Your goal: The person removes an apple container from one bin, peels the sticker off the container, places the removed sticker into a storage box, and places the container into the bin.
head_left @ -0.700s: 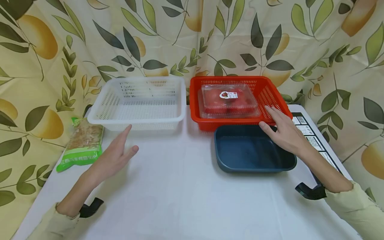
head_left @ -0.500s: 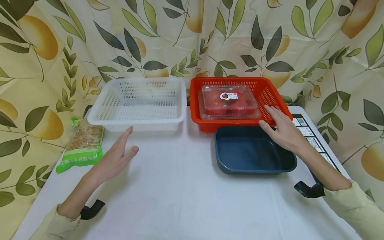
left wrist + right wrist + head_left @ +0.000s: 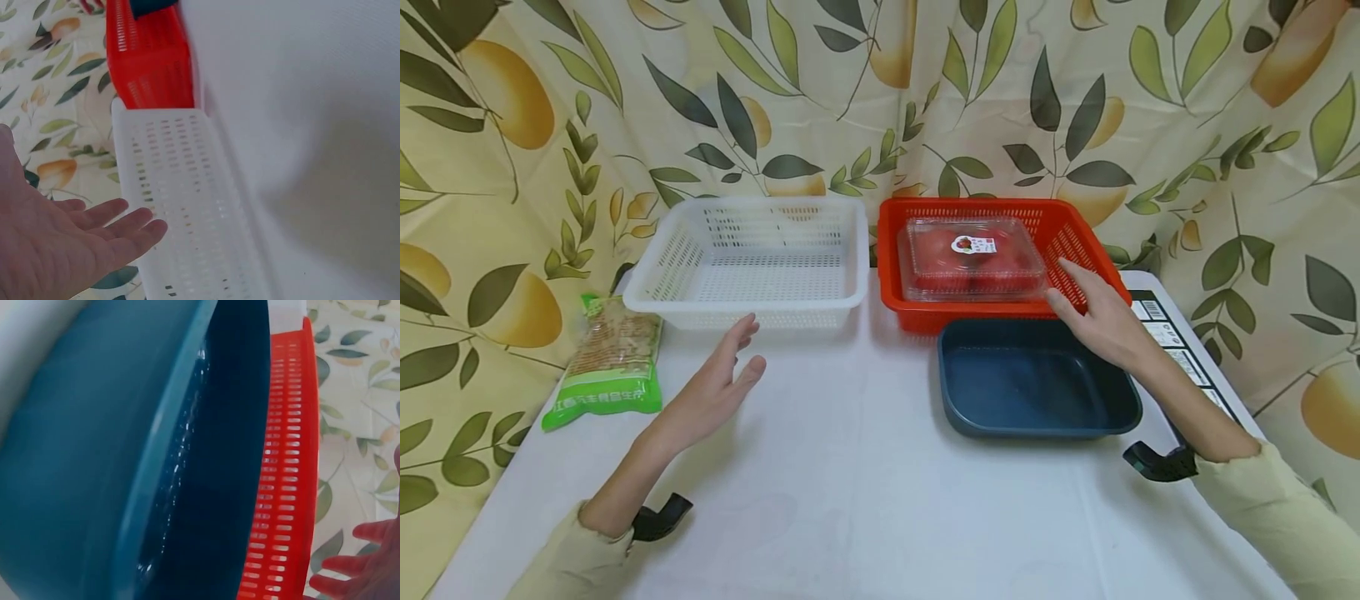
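My left hand (image 3: 711, 400) hovers above the table in front of the white slotted basket (image 3: 760, 318), fingers extended, holding nothing. In the left wrist view its relaxed fingers (image 3: 140, 240) appear over that basket. My right hand (image 3: 1101, 325) is over the right side of the red basket (image 3: 917, 321) and the back corner of the dark blue basin (image 3: 1030, 392). Its fingers are spread, and whether they touch a rim I cannot tell. A clear plastic box of red fruit (image 3: 973, 262), with a label on its lid, lies in the red basket.
A green-and-clear food bag (image 3: 610, 358) lies at the left table edge. A black-and-white printed sheet (image 3: 1172, 342) is partly under the right arm. A patterned curtain (image 3: 820, 100) hangs behind the white-covered table (image 3: 865, 500).
My left hand has moved a little to the right, away from the food bag. My right hand has shifted slightly left and lifted a little. The baskets, basin and box stay where they were.
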Available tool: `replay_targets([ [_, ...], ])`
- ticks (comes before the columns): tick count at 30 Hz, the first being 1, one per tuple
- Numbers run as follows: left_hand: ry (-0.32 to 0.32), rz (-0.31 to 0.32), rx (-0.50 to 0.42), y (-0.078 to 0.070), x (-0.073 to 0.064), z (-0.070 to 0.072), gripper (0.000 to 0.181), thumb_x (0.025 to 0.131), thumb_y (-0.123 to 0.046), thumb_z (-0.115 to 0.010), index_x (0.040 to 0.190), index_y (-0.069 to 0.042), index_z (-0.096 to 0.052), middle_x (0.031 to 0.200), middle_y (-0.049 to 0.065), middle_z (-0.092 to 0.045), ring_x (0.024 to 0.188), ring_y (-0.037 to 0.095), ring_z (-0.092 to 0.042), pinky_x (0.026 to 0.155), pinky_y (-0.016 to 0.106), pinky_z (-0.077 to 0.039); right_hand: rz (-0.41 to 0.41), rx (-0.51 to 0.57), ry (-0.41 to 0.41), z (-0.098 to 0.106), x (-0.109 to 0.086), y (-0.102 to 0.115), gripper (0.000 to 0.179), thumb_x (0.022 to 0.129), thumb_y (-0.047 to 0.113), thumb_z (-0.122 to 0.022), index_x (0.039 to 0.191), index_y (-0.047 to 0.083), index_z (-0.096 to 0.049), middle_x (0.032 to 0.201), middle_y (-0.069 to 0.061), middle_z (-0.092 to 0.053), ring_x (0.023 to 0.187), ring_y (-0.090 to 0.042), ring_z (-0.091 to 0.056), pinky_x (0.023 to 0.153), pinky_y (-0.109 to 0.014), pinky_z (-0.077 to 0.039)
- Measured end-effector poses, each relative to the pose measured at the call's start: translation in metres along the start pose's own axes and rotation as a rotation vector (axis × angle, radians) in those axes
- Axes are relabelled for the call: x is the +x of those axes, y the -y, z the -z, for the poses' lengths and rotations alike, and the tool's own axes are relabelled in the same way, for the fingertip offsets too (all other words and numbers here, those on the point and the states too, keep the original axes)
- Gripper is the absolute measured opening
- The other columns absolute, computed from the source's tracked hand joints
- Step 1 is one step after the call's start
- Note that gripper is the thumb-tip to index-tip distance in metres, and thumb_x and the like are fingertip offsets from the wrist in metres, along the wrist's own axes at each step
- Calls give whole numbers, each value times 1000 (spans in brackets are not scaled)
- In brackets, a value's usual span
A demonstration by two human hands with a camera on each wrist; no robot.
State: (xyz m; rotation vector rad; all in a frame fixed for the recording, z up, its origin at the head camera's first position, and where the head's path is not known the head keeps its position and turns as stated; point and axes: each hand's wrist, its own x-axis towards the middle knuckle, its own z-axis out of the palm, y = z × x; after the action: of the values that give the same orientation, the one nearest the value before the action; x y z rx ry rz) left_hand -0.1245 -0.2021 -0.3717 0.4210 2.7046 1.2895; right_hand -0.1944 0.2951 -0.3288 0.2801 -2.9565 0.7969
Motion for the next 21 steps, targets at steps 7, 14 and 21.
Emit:
replay_targets([
  [7,15,-33,-88,-3,7,-9,68,104,-41,-37,156,-12,-5,160,16,-21,147,37,-21,118,59,-22,-8,15,-3,0,7,-2,76,96,48,-47,155,10,-20,157,-24,-26,139,-48,-28,103,-75,-28],
  [14,7,-70,-143,-11,19,-23,66,104,-40,-37,155,-10,-9,158,18,-26,146,36,-25,117,57,-24,-35,17,34,3,17,-3,76,96,50,-45,156,12,-18,158,-25,-23,141,-48,-25,104,-75,-26],
  [21,34,-92,-170,-29,29,-36,67,103,-44,-38,156,-12,-10,158,15,-27,147,31,-26,118,54,-25,-48,51,70,6,25,-5,74,97,51,-42,156,15,-16,160,-22,-20,142,-47,-23,106,-75,-23],
])
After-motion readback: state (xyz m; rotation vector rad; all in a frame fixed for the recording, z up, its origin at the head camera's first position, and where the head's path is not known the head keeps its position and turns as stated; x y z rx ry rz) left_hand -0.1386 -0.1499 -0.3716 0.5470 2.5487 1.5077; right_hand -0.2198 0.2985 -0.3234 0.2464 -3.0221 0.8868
